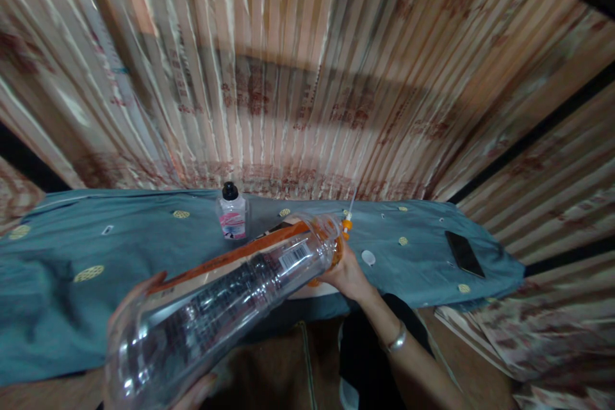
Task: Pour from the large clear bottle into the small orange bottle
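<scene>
I see a large clear plastic bottle with an orange cap end and a barcode label point(230, 307) lying tilted across the middle of my view, base toward me. My left hand point(144, 307) wraps its wide base (fingers partly hidden behind the plastic); my right hand point(346, 272) is closed around the orange neck. Beyond it, on the blue-grey patterned cloth point(72, 243), stand a small black-capped bottle with a pink label point(231, 213) and, well apart, a black phone point(464, 254).

A large clear plastic bottle point(225, 307) lies tilted across the lower middle of the frame. The left hand point(158, 346) cups its base at lower left; the right hand point(346, 272) grips its orange-capped neck at centre. Behind, a small black-capped bottle point(231, 211) stands on teal cloth point(96, 250), a phone point(464, 253) at right.
</scene>
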The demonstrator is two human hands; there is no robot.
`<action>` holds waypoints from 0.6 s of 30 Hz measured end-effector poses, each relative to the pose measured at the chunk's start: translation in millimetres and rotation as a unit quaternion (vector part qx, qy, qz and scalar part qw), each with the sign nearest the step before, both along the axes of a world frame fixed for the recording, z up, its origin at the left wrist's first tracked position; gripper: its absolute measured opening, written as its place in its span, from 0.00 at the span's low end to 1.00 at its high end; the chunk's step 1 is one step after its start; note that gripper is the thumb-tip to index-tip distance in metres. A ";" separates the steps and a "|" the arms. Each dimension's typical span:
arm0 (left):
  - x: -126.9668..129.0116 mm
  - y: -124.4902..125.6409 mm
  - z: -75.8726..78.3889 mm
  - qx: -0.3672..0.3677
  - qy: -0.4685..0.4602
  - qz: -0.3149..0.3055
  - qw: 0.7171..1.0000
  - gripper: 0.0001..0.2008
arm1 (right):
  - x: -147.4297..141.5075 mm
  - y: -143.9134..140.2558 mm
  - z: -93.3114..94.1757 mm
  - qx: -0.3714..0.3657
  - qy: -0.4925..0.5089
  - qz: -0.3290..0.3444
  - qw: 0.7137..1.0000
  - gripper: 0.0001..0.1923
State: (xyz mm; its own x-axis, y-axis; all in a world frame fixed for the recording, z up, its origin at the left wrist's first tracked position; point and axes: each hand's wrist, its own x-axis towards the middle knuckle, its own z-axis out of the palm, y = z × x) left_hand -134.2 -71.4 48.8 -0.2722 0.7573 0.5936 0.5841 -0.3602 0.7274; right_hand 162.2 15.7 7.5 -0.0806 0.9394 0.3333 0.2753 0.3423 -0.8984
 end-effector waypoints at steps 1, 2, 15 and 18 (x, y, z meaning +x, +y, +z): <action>-1.2 0.7 -2.0 0.001 -0.010 -0.002 1.000 0.48 | 0.3 0.5 -1.8 0.000 0.002 0.001 1.000 0.44; -1.8 1.2 -2.9 -0.002 -0.021 -0.004 1.000 0.48 | 0.6 1.0 -3.4 0.000 0.003 0.002 1.000 0.45; -8.3 0.9 0.7 -0.009 -0.004 -0.015 1.000 0.47 | 0.3 2.1 -4.2 0.013 -0.012 -0.005 1.000 0.48; -25.7 5.4 -10.5 0.027 0.065 -0.060 0.996 0.49 | 0.3 1.5 -5.8 0.000 -0.004 -0.006 1.000 0.48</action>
